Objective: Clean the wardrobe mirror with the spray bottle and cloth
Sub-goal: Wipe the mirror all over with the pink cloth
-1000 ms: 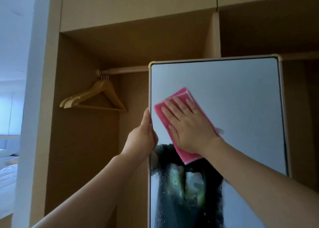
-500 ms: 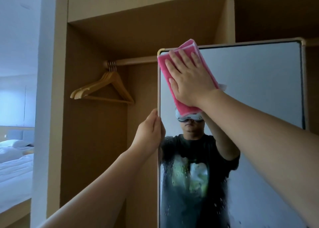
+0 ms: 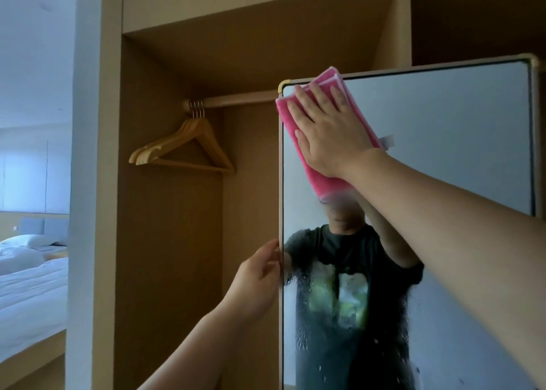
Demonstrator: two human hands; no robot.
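My right hand [image 3: 328, 129] lies flat on the pink cloth [image 3: 329, 186], fingers straight and a little spread, pressing it against the glass at the top left corner of the mirror [image 3: 443, 138]. The folded cloth runs slantwise under my palm; its upper end pokes just past the top rim of the frame, its lower end shows below my wrist, and a small white tag [image 3: 388, 141] sticks out on the right. My left hand [image 3: 257, 286] is lower down, thumb and fingers closed on the mirror's left edge, gripping it about halfway down what I can see. The lower part of the glass carries droplets and streaks [image 3: 301, 315], while the upper right looks plain grey. The mirror stands in front of the open wooden wardrobe [image 3: 168, 242], where a bunch of wooden hangers [image 3: 189, 147] hangs from the rail [image 3: 242, 100] to the left. Far left, past the wardrobe's side, is a bed [image 3: 29, 295] with white bedding.
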